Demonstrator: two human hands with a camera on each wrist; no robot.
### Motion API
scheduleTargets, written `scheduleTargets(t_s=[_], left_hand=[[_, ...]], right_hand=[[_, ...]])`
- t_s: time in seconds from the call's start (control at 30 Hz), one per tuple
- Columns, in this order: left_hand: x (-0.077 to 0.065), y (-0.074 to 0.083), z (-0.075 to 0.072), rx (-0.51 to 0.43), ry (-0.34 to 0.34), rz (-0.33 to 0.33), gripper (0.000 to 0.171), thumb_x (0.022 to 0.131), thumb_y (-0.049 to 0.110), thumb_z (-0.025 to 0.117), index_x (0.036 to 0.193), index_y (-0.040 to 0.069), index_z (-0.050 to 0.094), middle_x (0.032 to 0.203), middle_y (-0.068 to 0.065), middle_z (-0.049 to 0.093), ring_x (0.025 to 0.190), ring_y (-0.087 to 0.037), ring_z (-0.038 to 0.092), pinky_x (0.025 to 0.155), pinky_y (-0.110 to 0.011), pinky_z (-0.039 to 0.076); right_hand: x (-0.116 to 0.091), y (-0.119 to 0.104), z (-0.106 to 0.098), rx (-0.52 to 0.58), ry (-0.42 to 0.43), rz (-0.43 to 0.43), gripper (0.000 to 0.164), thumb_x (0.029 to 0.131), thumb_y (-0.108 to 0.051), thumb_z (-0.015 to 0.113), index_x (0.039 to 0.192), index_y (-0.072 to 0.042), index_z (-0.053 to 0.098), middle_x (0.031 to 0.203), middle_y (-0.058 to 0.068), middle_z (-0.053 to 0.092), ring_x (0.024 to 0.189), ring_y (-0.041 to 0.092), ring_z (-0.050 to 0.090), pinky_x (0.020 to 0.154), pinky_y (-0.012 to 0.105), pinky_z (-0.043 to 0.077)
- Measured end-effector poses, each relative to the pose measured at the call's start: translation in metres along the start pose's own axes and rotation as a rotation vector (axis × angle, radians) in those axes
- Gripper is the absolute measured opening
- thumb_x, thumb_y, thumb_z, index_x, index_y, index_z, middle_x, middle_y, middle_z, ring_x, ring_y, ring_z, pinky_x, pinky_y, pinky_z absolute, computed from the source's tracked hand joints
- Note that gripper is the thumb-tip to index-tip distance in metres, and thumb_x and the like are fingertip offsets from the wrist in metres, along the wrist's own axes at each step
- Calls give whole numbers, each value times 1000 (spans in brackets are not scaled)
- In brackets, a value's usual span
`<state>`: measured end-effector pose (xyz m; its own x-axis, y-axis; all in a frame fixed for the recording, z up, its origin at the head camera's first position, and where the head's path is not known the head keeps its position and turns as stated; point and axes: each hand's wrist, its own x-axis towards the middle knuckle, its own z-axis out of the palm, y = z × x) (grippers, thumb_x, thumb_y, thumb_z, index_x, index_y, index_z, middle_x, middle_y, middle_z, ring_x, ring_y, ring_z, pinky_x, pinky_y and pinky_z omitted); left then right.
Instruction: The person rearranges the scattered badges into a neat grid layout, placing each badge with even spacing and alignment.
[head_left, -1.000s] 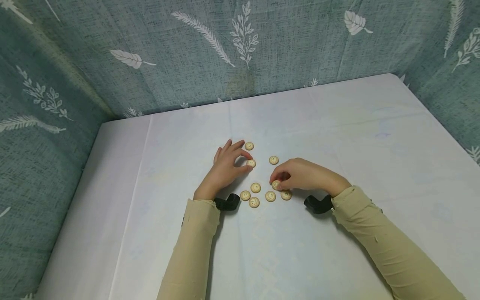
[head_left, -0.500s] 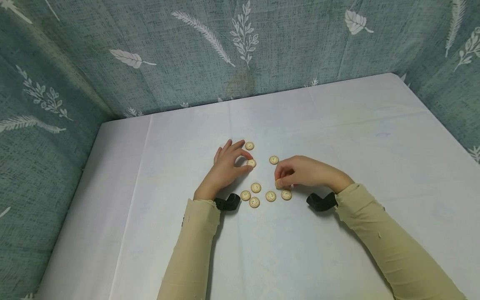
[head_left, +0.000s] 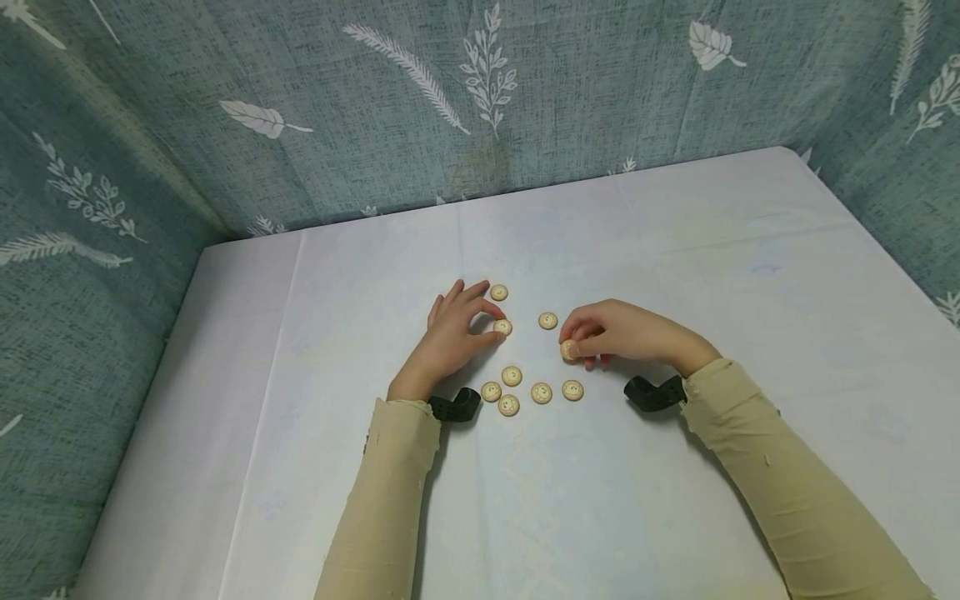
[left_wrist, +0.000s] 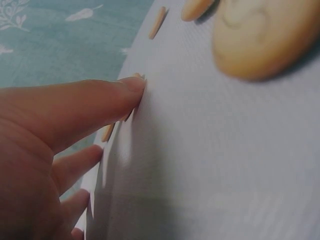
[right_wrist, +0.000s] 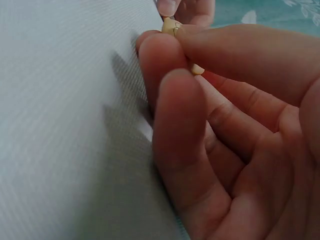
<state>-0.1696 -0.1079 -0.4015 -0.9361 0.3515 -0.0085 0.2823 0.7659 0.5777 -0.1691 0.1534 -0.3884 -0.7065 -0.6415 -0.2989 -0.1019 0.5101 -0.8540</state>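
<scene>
My left hand [head_left: 450, 340] holds a small round wooden disc [head_left: 502, 327] between thumb and index finger on the white table. Its other fingers are spread, and one further disc [head_left: 498, 292] lies just beyond their tips. Thumb and fingers of my right hand [head_left: 628, 333] pinch another pale disc [head_left: 568, 350], tilted up, its face marked with fine dark lines. The right wrist view shows part of this pinched disc [right_wrist: 171, 26] behind the thumb. In the left wrist view, the thumb of my left hand [left_wrist: 70, 117] mostly hides its disc.
A single disc [head_left: 548, 321] lies between the hands. Nearer the body are several more, including a disc [head_left: 512, 376], a disc [head_left: 542, 393] and a disc [head_left: 573, 390]. Patterned green cloth [head_left: 375, 100] hangs behind the white table [head_left: 300, 467].
My right hand has lifted its disc from beside the near group and carried it away and slightly right. My left hand has stayed in place at its disc.
</scene>
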Motion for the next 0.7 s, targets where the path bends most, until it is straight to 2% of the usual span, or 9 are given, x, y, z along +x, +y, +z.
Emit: scheduleTargets(t_s=[0.17,0.47,0.6,0.7], left_hand=[[0,0,0,1,1,4,19,80,31,66,96,22,61,143,0,29,135,-23,5,105,-44,-3],[0,-3,0,-7,6,20,18,80,31,66,96,23,61,143,-1,29,135,-24,5,105,-44,-3],[0,-3,-1,-4,8,20,18,81,31,65,96,23,61,143,-1,29,135,-24,5,105,-44,-3],[0,-2,0,-6,2,19,18,81,31,65,96,23,61,143,-1,29,135,-24,5,105,-45,-2]], right_hand=[[1,1,-1,0,10,6,24,83,-27,63,99,-10,59,75,7,62,67,21,57,58,34,47],[2,7,-6,71,36,36,24,84,-23,62,103,-8,58,83,8,64,68,24,60,55,35,48],[0,11,-10,116,87,49,25,84,-24,63,103,-8,57,86,9,65,71,25,61,55,35,48],[-2,16,-14,149,158,82,27,83,-26,63,103,-8,58,85,11,65,73,25,60,56,34,48]])
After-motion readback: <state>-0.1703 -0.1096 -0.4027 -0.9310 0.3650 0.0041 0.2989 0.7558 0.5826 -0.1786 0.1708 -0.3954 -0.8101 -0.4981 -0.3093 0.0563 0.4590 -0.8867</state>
